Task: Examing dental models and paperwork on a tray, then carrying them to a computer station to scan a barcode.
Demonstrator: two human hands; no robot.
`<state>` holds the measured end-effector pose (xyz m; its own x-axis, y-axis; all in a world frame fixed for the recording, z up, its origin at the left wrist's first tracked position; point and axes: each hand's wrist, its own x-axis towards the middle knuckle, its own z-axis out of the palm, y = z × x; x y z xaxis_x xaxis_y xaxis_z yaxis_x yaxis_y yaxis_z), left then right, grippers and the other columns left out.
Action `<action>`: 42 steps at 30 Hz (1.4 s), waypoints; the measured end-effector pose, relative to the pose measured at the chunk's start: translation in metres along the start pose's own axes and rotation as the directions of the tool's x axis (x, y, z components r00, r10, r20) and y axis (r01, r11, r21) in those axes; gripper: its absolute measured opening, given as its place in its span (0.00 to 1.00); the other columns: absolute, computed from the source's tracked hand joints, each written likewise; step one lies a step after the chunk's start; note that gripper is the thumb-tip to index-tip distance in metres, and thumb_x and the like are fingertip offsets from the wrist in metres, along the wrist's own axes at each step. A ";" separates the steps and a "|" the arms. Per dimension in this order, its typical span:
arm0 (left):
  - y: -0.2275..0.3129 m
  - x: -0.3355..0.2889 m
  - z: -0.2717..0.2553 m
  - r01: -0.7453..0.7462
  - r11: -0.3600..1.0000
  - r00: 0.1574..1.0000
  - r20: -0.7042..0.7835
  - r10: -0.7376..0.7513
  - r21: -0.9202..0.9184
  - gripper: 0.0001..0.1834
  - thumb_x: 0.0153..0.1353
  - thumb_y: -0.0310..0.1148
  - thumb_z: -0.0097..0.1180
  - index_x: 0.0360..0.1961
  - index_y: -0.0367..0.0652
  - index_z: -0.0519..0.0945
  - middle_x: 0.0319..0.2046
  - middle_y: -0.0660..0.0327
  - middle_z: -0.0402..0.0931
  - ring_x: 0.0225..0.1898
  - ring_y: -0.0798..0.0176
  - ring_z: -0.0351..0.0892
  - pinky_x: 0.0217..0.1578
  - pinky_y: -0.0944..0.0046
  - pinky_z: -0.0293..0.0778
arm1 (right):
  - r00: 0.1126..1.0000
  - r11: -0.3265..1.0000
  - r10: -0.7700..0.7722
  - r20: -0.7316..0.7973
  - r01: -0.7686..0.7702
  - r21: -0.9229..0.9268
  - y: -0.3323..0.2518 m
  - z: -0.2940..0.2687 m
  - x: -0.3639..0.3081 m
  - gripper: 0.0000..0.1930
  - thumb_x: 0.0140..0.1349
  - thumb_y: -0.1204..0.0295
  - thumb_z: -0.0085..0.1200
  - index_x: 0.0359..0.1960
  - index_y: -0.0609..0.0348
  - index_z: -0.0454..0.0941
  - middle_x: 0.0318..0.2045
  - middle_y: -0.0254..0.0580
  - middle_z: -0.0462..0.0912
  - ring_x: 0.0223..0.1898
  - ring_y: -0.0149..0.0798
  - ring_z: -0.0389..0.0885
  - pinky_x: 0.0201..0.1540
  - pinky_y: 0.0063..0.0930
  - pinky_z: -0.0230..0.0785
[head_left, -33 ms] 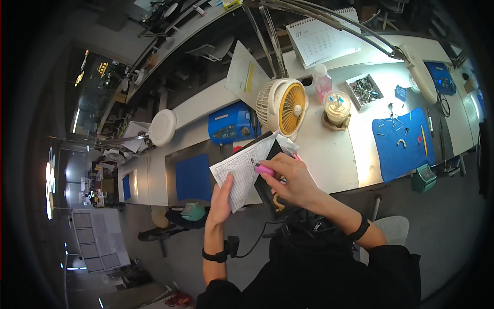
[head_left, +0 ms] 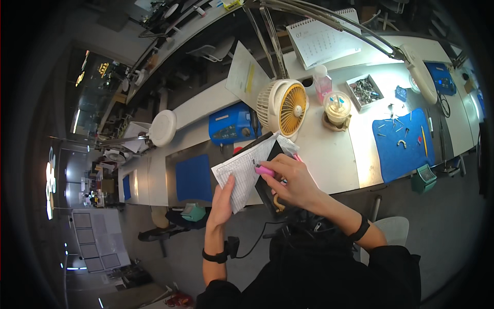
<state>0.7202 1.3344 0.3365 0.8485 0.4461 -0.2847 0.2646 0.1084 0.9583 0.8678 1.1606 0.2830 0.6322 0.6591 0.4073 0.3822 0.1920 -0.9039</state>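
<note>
My left hand (head_left: 221,203) grips the lower left part of a white printed sheet (head_left: 242,167), its thumb lying on the paper. The sheet is tilted and covered with lines and boxes. In my right hand (head_left: 294,180) a small pink object (head_left: 265,170) with a dark end is pinched between thumb and fingers, close over the right part of the sheet; whether it touches the paper I cannot tell. Beneath the sheet and right hand is a flat black thing (head_left: 265,195), partly hidden. A curved yellowish piece (head_left: 279,204) shows just below my right hand.
Beyond the sheet stand a white and yellow fan (head_left: 283,108) and a blue control box (head_left: 234,122). To the right are a lidded cup (head_left: 337,107), a pink bottle (head_left: 322,82), a box of metal parts (head_left: 364,90) and a blue mat (head_left: 386,159) with small tools.
</note>
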 end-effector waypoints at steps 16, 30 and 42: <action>-0.009 -0.032 0.013 -0.357 0.855 0.920 -0.018 0.392 0.375 0.31 0.70 0.47 0.59 0.64 0.33 0.75 0.59 0.44 0.80 0.58 0.53 0.82 0.57 0.58 0.75 | 0.948 0.944 0.318 -0.025 -0.313 0.104 0.025 -0.079 -0.033 0.10 0.67 0.68 0.62 0.43 0.62 0.85 0.32 0.40 0.88 0.29 0.28 0.82 0.33 0.27 0.72; -0.182 -0.010 0.036 0.129 0.741 0.953 -0.290 0.093 0.659 0.18 0.66 0.42 0.58 0.39 0.33 0.82 0.34 0.35 0.82 0.42 0.28 0.81 0.43 0.37 0.75 | 0.746 0.761 0.612 0.263 -0.464 -0.454 0.174 -0.072 -0.148 0.19 0.65 0.54 0.62 0.42 0.59 0.88 0.22 0.48 0.85 0.25 0.47 0.86 0.33 0.41 0.77; -0.125 -0.084 -0.090 0.133 0.847 0.874 -0.463 0.144 0.515 0.15 0.67 0.33 0.58 0.48 0.32 0.81 0.42 0.38 0.84 0.49 0.33 0.83 0.47 0.52 0.77 | 0.847 0.780 0.518 0.116 -0.412 -0.472 0.139 -0.062 -0.096 0.17 0.65 0.57 0.63 0.39 0.60 0.86 0.17 0.45 0.82 0.21 0.46 0.84 0.28 0.40 0.74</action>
<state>0.5744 1.3631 0.2435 0.5676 0.8174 -0.0987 0.5729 -0.3061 0.7603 0.9023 1.0786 0.1260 0.6557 0.7422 -0.1383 0.3552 -0.4650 -0.8110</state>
